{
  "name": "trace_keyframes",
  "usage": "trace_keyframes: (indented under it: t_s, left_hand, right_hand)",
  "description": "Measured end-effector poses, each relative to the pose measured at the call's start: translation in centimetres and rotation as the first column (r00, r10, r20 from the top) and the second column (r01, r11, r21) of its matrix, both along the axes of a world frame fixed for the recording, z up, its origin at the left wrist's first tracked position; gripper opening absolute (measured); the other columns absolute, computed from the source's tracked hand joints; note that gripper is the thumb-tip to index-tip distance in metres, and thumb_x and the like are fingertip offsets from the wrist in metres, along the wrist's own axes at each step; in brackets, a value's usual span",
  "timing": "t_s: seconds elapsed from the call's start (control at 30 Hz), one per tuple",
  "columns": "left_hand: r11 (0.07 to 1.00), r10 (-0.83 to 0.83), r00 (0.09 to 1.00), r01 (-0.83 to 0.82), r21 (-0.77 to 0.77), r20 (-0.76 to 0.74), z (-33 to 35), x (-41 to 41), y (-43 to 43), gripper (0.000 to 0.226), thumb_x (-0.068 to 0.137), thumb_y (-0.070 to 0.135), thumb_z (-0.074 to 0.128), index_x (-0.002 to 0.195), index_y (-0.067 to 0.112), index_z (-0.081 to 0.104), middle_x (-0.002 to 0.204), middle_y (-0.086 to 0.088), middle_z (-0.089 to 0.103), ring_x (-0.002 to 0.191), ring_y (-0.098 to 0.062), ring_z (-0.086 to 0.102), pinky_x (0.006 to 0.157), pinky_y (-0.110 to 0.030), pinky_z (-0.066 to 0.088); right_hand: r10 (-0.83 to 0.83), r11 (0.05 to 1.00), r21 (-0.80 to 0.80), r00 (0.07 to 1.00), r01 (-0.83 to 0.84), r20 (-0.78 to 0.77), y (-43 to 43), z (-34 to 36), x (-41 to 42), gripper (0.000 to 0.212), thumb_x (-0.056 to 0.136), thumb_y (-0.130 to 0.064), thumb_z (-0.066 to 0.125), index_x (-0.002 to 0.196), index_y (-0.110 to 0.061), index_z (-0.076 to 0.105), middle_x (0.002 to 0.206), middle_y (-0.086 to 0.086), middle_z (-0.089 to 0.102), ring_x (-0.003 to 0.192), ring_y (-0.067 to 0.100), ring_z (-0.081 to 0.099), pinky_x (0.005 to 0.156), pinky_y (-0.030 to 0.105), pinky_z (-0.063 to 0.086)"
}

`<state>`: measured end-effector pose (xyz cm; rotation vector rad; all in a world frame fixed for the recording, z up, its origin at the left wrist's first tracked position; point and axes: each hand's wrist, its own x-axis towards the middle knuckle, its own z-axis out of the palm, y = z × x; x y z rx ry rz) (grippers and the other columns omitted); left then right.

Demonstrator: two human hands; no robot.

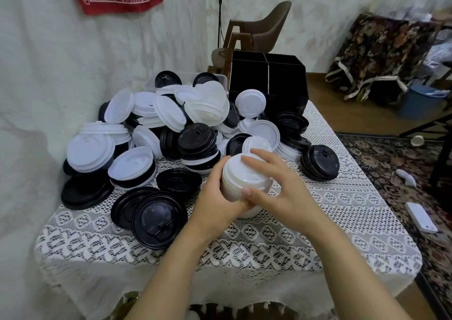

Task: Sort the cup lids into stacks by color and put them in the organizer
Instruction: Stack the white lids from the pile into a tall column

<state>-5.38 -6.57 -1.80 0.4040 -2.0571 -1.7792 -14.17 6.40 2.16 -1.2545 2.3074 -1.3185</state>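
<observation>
Lids (pixel 156 121) heaped beside the organizer (pixel 267 77) crowd the table (pixel 347 212); left hand (pixel 217 197) and right hand (pixel 281 187) grip a white stack (pixel 245 176).

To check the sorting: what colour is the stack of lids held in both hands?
The plastic lid stack is white; head view.

Table (pixel 342 222) at centre, wall to its left. Lid pile (pixel 171 124) covers the table's far left part. Organizer (pixel 266 75) stands at the far edge, behind and right of the pile. Chair (pixel 266 26) is behind the organizer, off the table. Stack of lids (pixel 244 178) is held over mid-table, before the pile: left hand (pixel 215 197) on its left side and underneath, right hand (pixel 276 185) on its right side and top. Flat lids (pixel 159 219) lie left of the left hand. Tilted lid (pixel 320 163) sits at the pile's right edge. Rug (pixel 415 173) lies on the floor, right of the table.
</observation>
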Motion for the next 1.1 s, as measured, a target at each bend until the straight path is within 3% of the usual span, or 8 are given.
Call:
trace_keyframes:
  t_s: [0.17,0.27,0.43,0.63,0.8,0.87,1.0,1.1]
  left_hand:
    - [1.0,0.012,1.0,-0.012,0.001,-0.003,-0.3,-0.1,-0.1,0.096,0.056,0.047,0.085,0.14,0.036,0.039,0.13,0.012,0.056,0.119,-0.006,0.056,0.099,-0.039,0.05]
    - [1.0,0.006,1.0,-0.006,0.001,-0.003,-0.1,0.0,0.0,0.093,0.06,0.041,0.086,0.14,0.038,0.038,0.131,0.014,0.054,0.117,-0.001,0.055,0.095,-0.027,0.051]
    - [1.0,-0.002,1.0,0.003,0.014,-0.021,0.1,0.2,0.0,0.084,0.072,0.02,0.084,0.137,0.043,0.037,0.132,0.016,0.051,0.112,0.007,0.054,0.082,-0.013,0.049]
    - [0.999,-0.024,0.999,0.025,0.028,-0.024,0.3,0.4,0.1,0.087,0.07,0.027,0.083,0.139,0.046,0.034,0.134,0.016,0.05,0.115,0.004,0.054,0.088,-0.018,0.051]
    - [0.999,-0.047,0.999,0.048,0.026,-0.026,0.4,0.4,0.1,0.089,0.063,0.054,0.08,0.138,0.054,0.031,0.137,0.021,0.048,0.121,0.004,0.05,0.097,-0.025,0.049]
    - [0.999,-0.051,0.998,0.051,0.017,-0.023,0.5,0.5,0.2,0.083,0.065,0.059,0.074,0.136,0.056,0.031,0.137,0.023,0.047,0.122,0.005,0.049,0.097,-0.023,0.048]
    - [0.998,-0.06,0.998,0.06,0.014,-0.015,0.5,0.5,0.2,0.077,0.074,0.047,0.072,0.14,0.045,0.034,0.133,0.016,0.052,0.117,0.0,0.054,0.089,-0.02,0.05]
    - [0.998,-0.062,0.998,0.062,0.033,-0.015,0.4,0.4,0.2,0.074,0.075,0.038,0.072,0.14,0.038,0.036,0.131,0.01,0.054,0.114,-0.003,0.057,0.087,-0.02,0.05]
  right_hand:
    - [0.008,1.0,-0.009,0.999,-0.007,0.049,-0.1,-0.3,-0.1,0.053,0.079,-0.04,0.071,0.129,-0.041,0.053,0.143,-0.02,0.038,0.132,-0.005,0.03,0.098,-0.004,0.017]
    - [0.006,1.0,-0.023,0.998,-0.004,0.06,-0.1,-0.4,-0.1,0.051,0.083,-0.029,0.073,0.129,-0.038,0.054,0.142,-0.02,0.038,0.132,-0.005,0.03,0.1,-0.003,0.019]
    - [-0.005,1.0,-0.016,0.998,0.006,0.063,-0.2,-0.5,0.0,0.052,0.084,-0.026,0.074,0.132,-0.033,0.055,0.145,-0.016,0.038,0.136,0.002,0.031,0.111,0.018,0.023]
    - [0.002,1.0,-0.008,0.993,-0.001,0.115,-0.2,-0.5,0.1,0.051,0.085,-0.026,0.072,0.133,-0.032,0.054,0.145,-0.017,0.036,0.135,-0.001,0.031,0.102,0.003,0.024]
    - [0.007,1.0,-0.028,0.971,0.0,0.239,-0.2,-0.2,0.2,0.04,0.094,-0.024,0.06,0.133,-0.031,0.055,0.146,-0.024,0.034,0.126,-0.015,0.033,0.087,-0.009,0.026]
    - [0.006,0.998,-0.063,0.957,0.012,0.289,-0.5,-0.2,0.4,0.037,0.096,-0.021,0.057,0.132,-0.029,0.057,0.142,-0.026,0.036,0.12,-0.023,0.032,0.085,-0.007,0.028]
    - [-0.007,0.99,-0.13,0.932,0.058,0.364,-0.8,-0.5,0.8,0.035,0.095,-0.015,0.057,0.129,-0.024,0.061,0.14,-0.024,0.04,0.128,-0.004,0.04,0.099,0.013,0.037]
    - [-0.013,0.983,-0.163,0.925,0.081,0.381,-1.1,-0.8,1.1,0.034,0.094,-0.017,0.06,0.128,-0.023,0.062,0.143,-0.02,0.041,0.127,-0.002,0.043,0.093,0.012,0.042]
